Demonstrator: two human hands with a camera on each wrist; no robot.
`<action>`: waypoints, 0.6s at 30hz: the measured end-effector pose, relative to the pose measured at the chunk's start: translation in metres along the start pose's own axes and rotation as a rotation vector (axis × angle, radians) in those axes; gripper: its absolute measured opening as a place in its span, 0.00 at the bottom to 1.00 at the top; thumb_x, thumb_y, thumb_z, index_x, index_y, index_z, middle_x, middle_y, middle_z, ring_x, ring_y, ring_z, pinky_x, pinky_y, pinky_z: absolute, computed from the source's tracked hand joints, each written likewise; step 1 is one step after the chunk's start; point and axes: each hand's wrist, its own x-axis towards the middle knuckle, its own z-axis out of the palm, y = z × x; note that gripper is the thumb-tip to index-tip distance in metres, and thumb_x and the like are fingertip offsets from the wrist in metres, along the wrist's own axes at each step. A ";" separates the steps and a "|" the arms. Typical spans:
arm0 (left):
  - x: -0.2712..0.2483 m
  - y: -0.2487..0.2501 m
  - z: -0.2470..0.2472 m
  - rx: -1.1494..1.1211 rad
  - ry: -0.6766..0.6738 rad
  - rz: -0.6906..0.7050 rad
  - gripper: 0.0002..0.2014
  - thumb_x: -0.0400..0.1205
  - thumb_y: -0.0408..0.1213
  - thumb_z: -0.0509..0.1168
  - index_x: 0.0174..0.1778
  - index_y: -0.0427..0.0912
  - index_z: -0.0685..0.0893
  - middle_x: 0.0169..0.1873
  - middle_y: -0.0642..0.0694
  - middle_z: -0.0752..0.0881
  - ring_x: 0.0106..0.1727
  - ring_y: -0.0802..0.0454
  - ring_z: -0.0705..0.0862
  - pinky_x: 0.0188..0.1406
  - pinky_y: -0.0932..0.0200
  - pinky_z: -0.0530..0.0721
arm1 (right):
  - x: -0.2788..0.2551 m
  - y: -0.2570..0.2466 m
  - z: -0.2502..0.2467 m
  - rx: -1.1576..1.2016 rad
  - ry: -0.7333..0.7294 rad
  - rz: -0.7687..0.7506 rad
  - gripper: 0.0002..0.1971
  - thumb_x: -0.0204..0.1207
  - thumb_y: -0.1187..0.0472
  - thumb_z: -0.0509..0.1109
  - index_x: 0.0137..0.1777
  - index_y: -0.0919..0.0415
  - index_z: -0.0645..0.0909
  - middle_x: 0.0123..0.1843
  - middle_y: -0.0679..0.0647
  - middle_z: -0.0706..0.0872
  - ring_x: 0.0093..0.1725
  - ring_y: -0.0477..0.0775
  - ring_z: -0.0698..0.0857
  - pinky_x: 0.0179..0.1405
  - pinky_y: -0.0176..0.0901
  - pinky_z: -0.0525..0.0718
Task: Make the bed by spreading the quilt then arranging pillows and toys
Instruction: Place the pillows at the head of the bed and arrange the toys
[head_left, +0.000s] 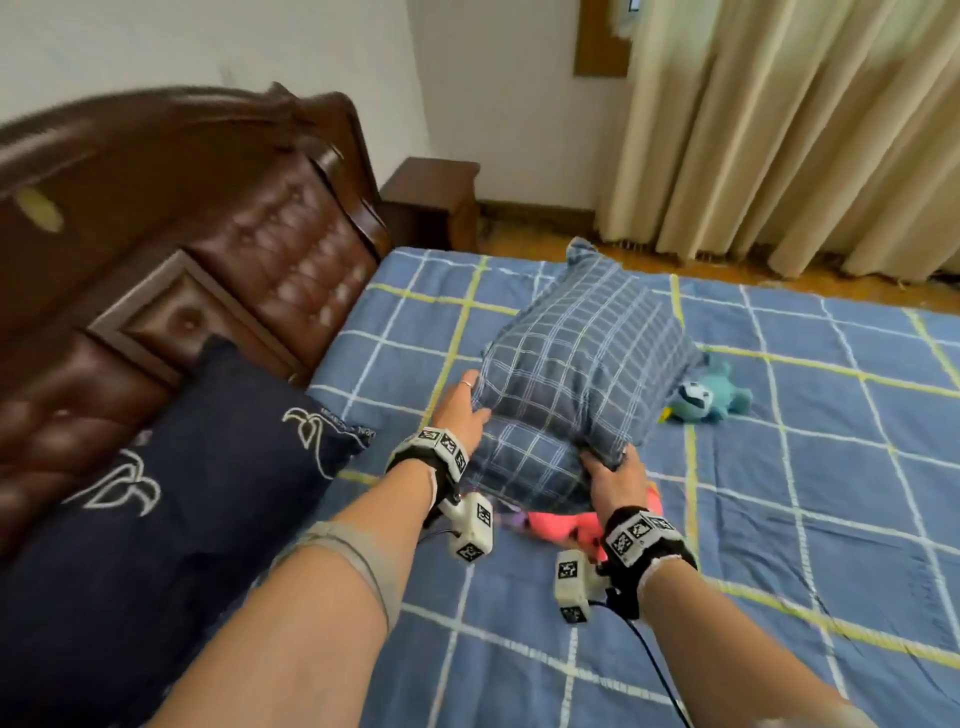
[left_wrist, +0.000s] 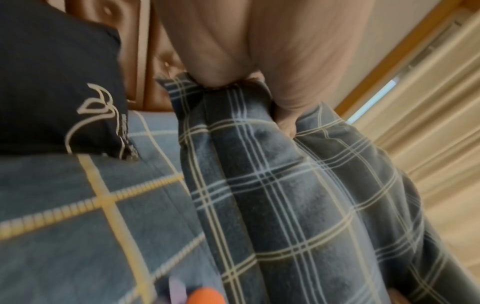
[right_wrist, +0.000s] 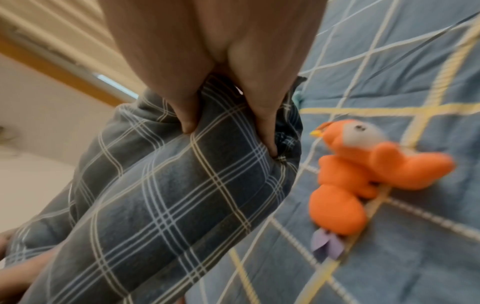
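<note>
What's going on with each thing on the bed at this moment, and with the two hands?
Plaid pillow: gripped by both hands.
Left hand: grips pillow's edge.
Right hand: pinches pillow's corner.
Navy pillow: leaning on headboard.
Quilt: spread flat.
Blue toy: lying on quilt.
Orange toy: lying on quilt.

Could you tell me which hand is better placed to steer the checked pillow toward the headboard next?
Left: the left hand grips the checked pillow on the side facing the headboard.
</note>
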 end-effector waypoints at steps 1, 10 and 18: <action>0.002 -0.011 -0.029 0.013 0.035 0.012 0.26 0.83 0.29 0.66 0.77 0.44 0.69 0.72 0.39 0.77 0.69 0.37 0.78 0.66 0.51 0.75 | -0.009 -0.015 0.025 0.012 -0.018 -0.032 0.16 0.74 0.67 0.75 0.61 0.66 0.82 0.54 0.57 0.88 0.56 0.54 0.85 0.56 0.41 0.79; 0.062 -0.156 -0.306 0.460 0.356 -0.169 0.40 0.83 0.47 0.66 0.85 0.55 0.48 0.86 0.47 0.40 0.86 0.43 0.44 0.81 0.30 0.49 | -0.096 -0.138 0.297 0.034 -0.392 0.241 0.60 0.66 0.51 0.83 0.85 0.53 0.41 0.82 0.60 0.63 0.78 0.68 0.70 0.73 0.68 0.73; 0.023 -0.229 -0.301 0.235 -0.093 -0.136 0.29 0.83 0.41 0.66 0.81 0.43 0.68 0.84 0.42 0.58 0.81 0.41 0.67 0.76 0.54 0.68 | -0.189 -0.118 0.306 -0.358 -0.575 0.389 0.48 0.77 0.52 0.75 0.87 0.58 0.46 0.84 0.62 0.63 0.80 0.65 0.67 0.68 0.57 0.74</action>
